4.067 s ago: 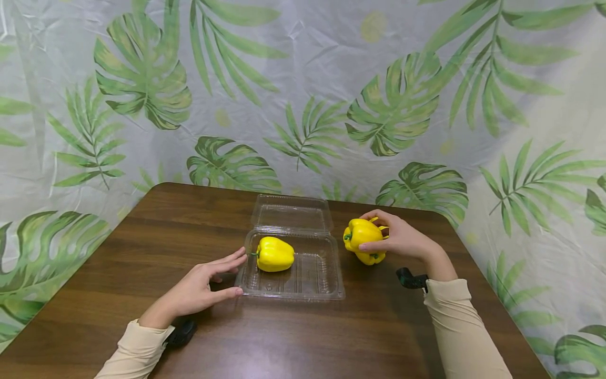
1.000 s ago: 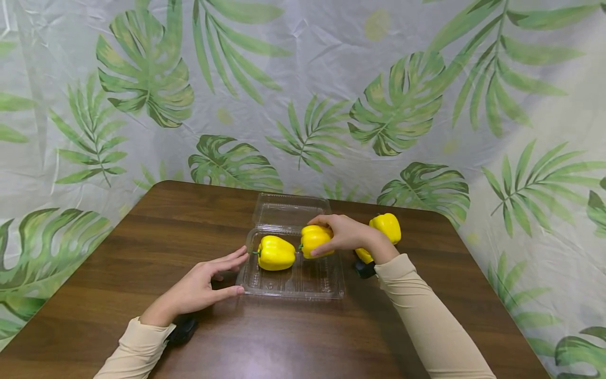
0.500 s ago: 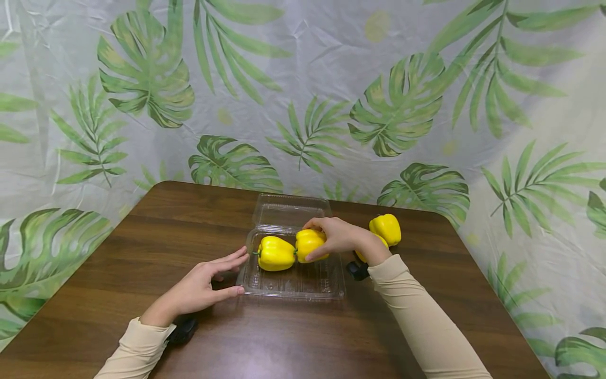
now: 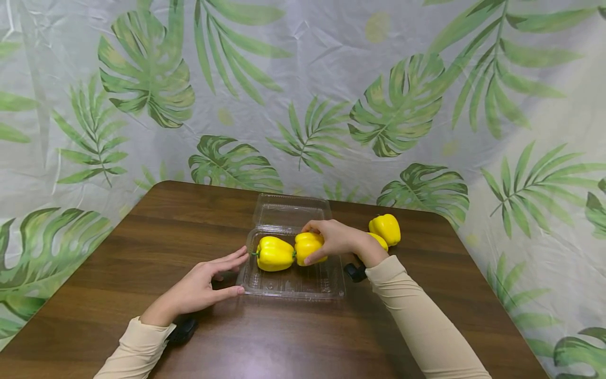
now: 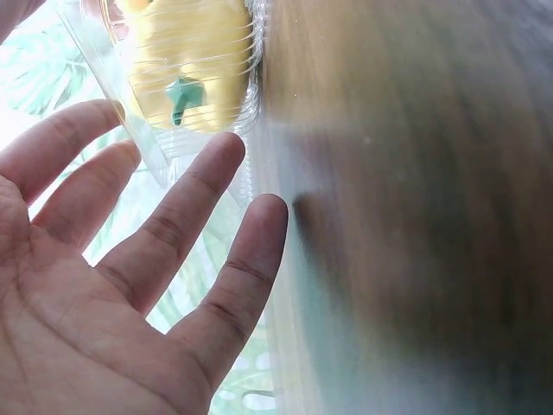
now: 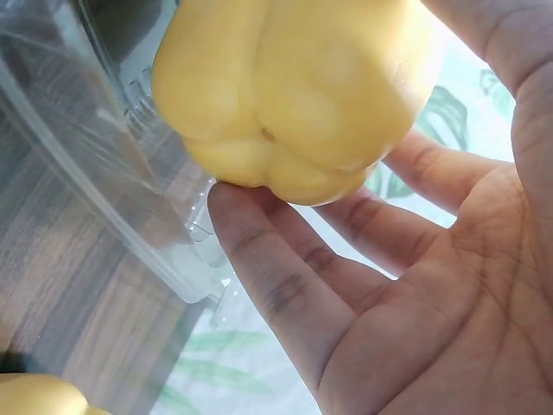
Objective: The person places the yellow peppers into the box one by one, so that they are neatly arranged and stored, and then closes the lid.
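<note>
I see the second pepper (image 4: 307, 247) sitting in the clear plastic box (image 4: 293, 284), right of the middle, with my right hand (image 4: 338, 239) wrapped over it: fingers curled across its far side and top, thumb at its near side. From the right wrist camera that pepper (image 6: 294, 95) fills the top of the picture with its lobed bottom toward the lens, and the fingers (image 6: 285, 294) lie along its underside, beside the ribbed wall of the box (image 6: 104, 190). Whether the pepper rests fully on the box floor I cannot quite tell from here.

Just left of it, touching or nearly so, the first pepper (image 4: 273, 253) lies on its side in the box, its green stem pointing left. The box lid (image 4: 291, 209) stands open behind, hinged at the far edge.

My left hand (image 4: 196, 289) lies relaxed on the desk (image 4: 142, 237), fingers straight and spread, fingertips at the left rim of the box and gripping nothing. The left wrist camera shows those fingers (image 5: 190, 225) against the clear wall, with the first pepper (image 5: 186, 65) and its stem seen through the plastic.

Beyond my right wrist, two more peppers wait on the desk: one upright (image 4: 385, 229), and another (image 4: 379, 241) mostly hidden behind the wrist. A leaf-print sheet (image 4: 303, 95) hangs behind the desk.
</note>
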Tool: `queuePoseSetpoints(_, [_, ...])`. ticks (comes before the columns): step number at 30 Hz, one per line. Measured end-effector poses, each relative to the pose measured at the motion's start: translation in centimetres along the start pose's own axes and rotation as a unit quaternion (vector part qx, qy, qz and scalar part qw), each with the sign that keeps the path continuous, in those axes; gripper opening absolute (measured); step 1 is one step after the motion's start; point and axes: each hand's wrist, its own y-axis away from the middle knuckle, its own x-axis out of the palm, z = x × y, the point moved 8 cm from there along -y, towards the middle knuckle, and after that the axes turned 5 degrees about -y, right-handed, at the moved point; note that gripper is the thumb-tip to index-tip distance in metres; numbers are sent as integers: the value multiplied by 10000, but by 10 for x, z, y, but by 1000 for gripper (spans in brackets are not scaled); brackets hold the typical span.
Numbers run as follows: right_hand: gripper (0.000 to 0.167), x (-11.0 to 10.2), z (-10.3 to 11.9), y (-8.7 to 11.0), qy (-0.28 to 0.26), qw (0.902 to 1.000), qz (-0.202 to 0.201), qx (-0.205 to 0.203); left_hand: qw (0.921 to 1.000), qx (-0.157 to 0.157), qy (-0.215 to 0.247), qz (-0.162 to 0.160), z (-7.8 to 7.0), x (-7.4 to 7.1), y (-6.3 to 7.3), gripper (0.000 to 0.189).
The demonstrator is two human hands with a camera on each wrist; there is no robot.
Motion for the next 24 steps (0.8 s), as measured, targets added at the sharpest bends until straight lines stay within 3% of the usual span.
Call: queuePoseSetpoints(24, [69,12,3,0,296,9995,88,95,10000,43,-35,7,-1,0,-1,69])
